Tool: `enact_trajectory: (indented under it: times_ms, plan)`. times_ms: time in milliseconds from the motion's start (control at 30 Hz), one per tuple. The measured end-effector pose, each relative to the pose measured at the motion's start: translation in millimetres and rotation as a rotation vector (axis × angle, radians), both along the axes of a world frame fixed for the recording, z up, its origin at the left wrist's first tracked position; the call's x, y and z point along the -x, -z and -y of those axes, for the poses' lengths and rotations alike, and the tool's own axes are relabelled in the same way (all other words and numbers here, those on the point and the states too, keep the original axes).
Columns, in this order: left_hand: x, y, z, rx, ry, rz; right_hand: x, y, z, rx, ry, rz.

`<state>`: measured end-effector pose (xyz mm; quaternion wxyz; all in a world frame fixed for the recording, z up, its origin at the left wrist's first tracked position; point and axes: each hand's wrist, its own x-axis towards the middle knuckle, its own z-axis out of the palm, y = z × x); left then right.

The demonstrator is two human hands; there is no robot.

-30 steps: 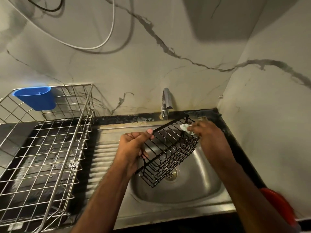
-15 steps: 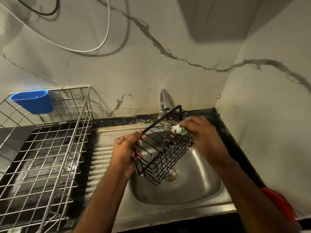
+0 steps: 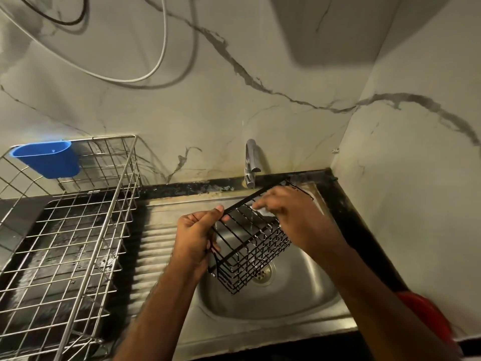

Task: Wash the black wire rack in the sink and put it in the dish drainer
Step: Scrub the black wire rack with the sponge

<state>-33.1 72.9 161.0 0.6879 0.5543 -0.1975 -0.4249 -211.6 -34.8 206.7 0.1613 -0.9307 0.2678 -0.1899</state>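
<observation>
The black wire rack (image 3: 250,252) is a small basket, held tilted over the steel sink (image 3: 294,295) below the tap (image 3: 251,162). My left hand (image 3: 196,237) grips its left rim, thumb on the top wire. My right hand (image 3: 291,214) reaches into the rack from above and pinches a small pale scrub pad (image 3: 263,211) against the wires; most of the pad is hidden by the fingers. A thin stream of water runs from the tap through the rack. The steel wire dish drainer (image 3: 78,230) stands to the left of the sink.
A blue plastic cup (image 3: 49,157) hangs on the drainer's back rail. A ribbed draining board (image 3: 156,246) lies between drainer and sink. The marble wall closes in behind and on the right. A red object (image 3: 426,319) sits at the counter's right front edge. Cables hang on the wall above.
The rack has tilted and turned in my left hand. My right hand with the pad has moved along the rack's upper wires. The view has shifted slightly.
</observation>
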Motion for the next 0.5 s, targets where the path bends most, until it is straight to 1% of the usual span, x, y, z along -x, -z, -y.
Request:
enact_trajectory:
  times_ms: [33,67,100,133,200,233,300,367,433,500]
  plan:
    - [0.3,1.5,0.0,-0.009,0.003,0.01,1.0,-2.7,3.6,-0.001,0.022,0.055]
    - [-0.6,2.6,-0.2,-0.013,0.003,0.019,3.7,-5.2,9.0,-0.021,0.089,0.151]
    - [-1.6,2.7,-0.8,-0.013,0.005,0.027,8.9,-4.6,19.1,0.001,0.189,0.238]
    - [-2.7,2.0,-1.2,-0.007,0.009,0.034,14.2,-4.3,29.7,0.047,0.311,0.281]
    - [-2.4,-0.2,-2.6,0.014,0.019,0.041,22.9,-0.4,50.9,0.128,0.516,0.236]
    - [-0.6,-1.6,-3.2,0.027,0.023,0.043,24.1,2.8,58.0,0.111,0.559,0.21]
    - [3.0,-2.7,-2.9,0.046,0.027,0.043,19.4,8.5,60.0,0.041,0.521,0.132]
    - [4.4,-1.3,-1.2,0.038,0.017,0.044,10.0,8.9,48.5,0.033,0.432,0.095]
    - [4.1,2.2,1.5,0.015,0.006,0.051,-0.4,6.3,29.6,-0.006,0.284,0.104]
    - [6.0,5.6,4.1,-0.001,0.004,0.06,-10.7,3.1,10.9,-0.012,0.12,0.058]
